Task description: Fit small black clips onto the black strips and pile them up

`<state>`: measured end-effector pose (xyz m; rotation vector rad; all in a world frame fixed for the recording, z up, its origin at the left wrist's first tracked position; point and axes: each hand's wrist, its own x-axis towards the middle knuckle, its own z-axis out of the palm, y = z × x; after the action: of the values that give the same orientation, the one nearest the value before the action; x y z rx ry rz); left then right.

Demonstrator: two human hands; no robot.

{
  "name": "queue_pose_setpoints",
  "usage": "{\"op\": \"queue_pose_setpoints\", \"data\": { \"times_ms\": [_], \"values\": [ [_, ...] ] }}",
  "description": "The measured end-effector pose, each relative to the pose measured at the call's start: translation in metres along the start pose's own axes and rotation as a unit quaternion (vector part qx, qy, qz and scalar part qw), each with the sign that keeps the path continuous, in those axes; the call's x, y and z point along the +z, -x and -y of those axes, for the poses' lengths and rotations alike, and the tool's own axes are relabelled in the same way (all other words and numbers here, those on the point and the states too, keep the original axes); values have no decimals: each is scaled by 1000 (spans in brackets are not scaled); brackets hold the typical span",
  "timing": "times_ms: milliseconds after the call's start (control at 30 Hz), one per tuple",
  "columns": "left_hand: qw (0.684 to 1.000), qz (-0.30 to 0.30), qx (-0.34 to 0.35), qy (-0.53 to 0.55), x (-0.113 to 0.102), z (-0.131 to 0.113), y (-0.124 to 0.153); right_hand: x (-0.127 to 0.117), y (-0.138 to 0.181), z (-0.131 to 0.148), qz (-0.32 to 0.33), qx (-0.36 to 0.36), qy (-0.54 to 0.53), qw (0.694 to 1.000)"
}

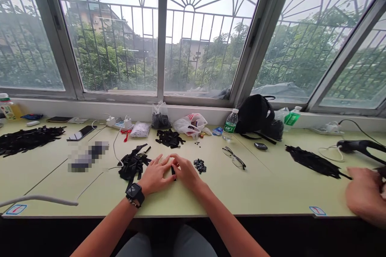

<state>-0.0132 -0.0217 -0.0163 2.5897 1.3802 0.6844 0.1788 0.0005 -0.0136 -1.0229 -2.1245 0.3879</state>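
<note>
Head view: black strip (173, 172) on table (256, 196) between left hand (156, 174) and right hand (184, 172). Left flat, fingers spread, thumb at strip; right curled over strip, pinch cannot be told. Sound handling likely needs strip flat, thumb steadying, strip pile (132, 165) kept apart.

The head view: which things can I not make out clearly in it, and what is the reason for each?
In the head view:
- Black strip between the hands: partly hidden by the right hand; its grip is unclear.
- Small dark pieces: too small to tell their exact shape.
- Pixelated patch: mosaic hides what lies there.
- Co-worker's hand: cut off by the right edge.
</note>
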Motion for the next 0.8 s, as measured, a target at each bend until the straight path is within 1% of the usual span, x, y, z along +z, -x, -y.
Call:
{"op": "queue_pose_setpoints", "data": {
  "times_ms": [200, 400, 600, 800],
  "values": [
    [1000, 5, -1, -7, 4, 3, 1, -4, 3, 4, 21, -7, 28, 999],
    [1000, -10, 9, -11, 9, 7, 3, -5, 6, 4, 41, -31, 66, 996],
    [1000, 8, 8, -28, 8, 8, 2, -7, 11, 1, 62, -50, 137, 987],
    [998, 45, -10, -43, 2, 4, 0, -13, 7, 8, 139, -47, 190, 971]
  ]
}}
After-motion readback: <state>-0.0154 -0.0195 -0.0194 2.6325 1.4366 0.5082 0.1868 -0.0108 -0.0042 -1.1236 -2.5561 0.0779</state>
